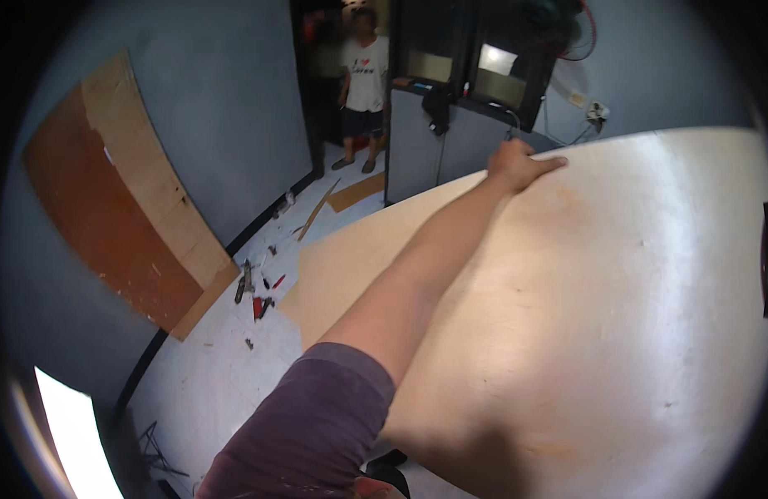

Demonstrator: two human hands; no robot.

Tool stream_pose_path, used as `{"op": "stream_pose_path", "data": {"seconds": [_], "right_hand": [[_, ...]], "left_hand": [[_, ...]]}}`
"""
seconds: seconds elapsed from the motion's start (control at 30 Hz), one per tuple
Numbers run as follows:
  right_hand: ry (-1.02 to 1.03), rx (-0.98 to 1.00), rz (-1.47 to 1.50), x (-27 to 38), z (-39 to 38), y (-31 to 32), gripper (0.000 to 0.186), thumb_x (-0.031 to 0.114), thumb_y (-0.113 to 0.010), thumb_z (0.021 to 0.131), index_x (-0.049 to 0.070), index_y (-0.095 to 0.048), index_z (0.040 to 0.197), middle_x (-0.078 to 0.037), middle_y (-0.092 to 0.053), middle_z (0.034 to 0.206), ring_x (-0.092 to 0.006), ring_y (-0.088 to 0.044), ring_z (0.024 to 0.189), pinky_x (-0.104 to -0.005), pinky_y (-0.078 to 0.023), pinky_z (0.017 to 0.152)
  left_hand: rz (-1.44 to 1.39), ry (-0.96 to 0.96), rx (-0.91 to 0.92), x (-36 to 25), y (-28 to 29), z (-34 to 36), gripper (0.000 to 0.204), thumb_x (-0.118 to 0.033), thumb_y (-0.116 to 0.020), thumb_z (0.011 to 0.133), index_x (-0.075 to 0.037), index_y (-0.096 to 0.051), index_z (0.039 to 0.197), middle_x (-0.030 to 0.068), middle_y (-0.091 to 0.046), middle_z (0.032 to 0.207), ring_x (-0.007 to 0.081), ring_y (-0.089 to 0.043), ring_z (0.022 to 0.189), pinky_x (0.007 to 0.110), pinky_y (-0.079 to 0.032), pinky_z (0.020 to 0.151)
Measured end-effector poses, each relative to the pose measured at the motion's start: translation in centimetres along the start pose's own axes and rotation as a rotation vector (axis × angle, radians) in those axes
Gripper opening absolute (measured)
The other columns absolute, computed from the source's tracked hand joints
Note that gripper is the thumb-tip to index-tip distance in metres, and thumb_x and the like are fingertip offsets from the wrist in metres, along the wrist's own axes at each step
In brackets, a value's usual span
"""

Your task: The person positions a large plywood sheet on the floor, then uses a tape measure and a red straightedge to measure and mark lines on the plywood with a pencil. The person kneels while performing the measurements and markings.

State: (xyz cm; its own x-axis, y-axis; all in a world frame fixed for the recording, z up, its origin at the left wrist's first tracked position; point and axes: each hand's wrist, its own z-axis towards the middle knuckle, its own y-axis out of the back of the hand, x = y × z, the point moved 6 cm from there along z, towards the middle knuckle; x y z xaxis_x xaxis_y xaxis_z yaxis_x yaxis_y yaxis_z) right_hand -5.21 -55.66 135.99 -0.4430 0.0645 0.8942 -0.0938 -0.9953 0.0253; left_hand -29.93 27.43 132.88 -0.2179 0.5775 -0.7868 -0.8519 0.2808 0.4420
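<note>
My left hand [517,166] reaches far forward and grips the upper edge of a large pale plywood sheet [567,316]. Its thumb lies on the near face, pointing right; the other fingers are mostly hidden over the edge. The sheet fills the right half of the head view and appears tilted up from the floor. My left arm, in a dark purple sleeve, stretches across in front of it. My right hand does not show.
A brown and tan board [126,200] leans on the left wall. Tools [259,306] and scraps litter the white floor [209,366], with a flat brown offcut [355,193] near the doorway. There a person [365,79] stands. Cables hang by a wall socket [598,111].
</note>
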Motion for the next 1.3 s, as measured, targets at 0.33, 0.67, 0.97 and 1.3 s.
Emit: {"op": "stream_pose_path", "data": {"seconds": [0.33, 0.67, 0.97, 1.3], "right_hand": [[-0.283, -0.003, -0.166, -25.7, -5.0, -5.7, 0.059, 0.04, -0.044, 0.119, -0.002, -0.046, 0.16, -0.013, -0.061, 0.153, -0.0254, -0.058, 0.138, -0.0404, -0.047, 0.12], [-0.442, -0.245, -0.398, -47.7, -15.7, 7.5, 0.061, 0.044, -0.041, 0.12, -0.002, -0.047, 0.159, -0.013, -0.061, 0.151, -0.0259, -0.059, 0.135, -0.0417, -0.048, 0.118], [-0.342, -0.153, -0.352, -56.9, -18.8, 32.5, 0.063, 0.048, -0.038, 0.121, -0.002, -0.048, 0.158, -0.012, -0.062, 0.15, -0.0264, -0.06, 0.133, -0.0428, -0.05, 0.117], [-0.612, -0.806, -0.374, -79.6, -34.1, 18.7, 0.067, 0.051, -0.05, 0.116, -0.003, -0.049, 0.157, -0.013, -0.058, 0.158, -0.0269, -0.057, 0.141, -0.039, -0.043, 0.12]], "left_hand": [[0.017, 0.115, 0.363, 17.2, -19.5, -3.5, 0.09, -0.081, -0.087, 0.068, 0.001, -0.084, 0.102, 0.0209, -0.08, 0.102, 0.0365, -0.076, 0.109, 0.045, -0.06, 0.097], [0.123, 0.026, 0.655, 37.0, -48.0, -8.8, 0.104, -0.093, -0.074, 0.073, -0.001, -0.08, 0.122, 0.0211, -0.075, 0.128, 0.0375, -0.064, 0.134, 0.048, -0.044, 0.118], [0.176, 0.448, 0.612, 59.7, -76.3, -21.5, 0.121, -0.085, -0.079, 0.076, 0.001, -0.055, 0.158, 0.0271, -0.055, 0.161, 0.041, -0.05, 0.153, 0.051, -0.041, 0.125], [0.446, 0.356, 0.673, 72.8, -79.3, -21.4, 0.087, -0.084, -0.079, 0.079, 0.001, -0.068, 0.1, 0.0132, -0.068, 0.095, 0.03, -0.065, 0.101, 0.043, -0.046, 0.102]]}}
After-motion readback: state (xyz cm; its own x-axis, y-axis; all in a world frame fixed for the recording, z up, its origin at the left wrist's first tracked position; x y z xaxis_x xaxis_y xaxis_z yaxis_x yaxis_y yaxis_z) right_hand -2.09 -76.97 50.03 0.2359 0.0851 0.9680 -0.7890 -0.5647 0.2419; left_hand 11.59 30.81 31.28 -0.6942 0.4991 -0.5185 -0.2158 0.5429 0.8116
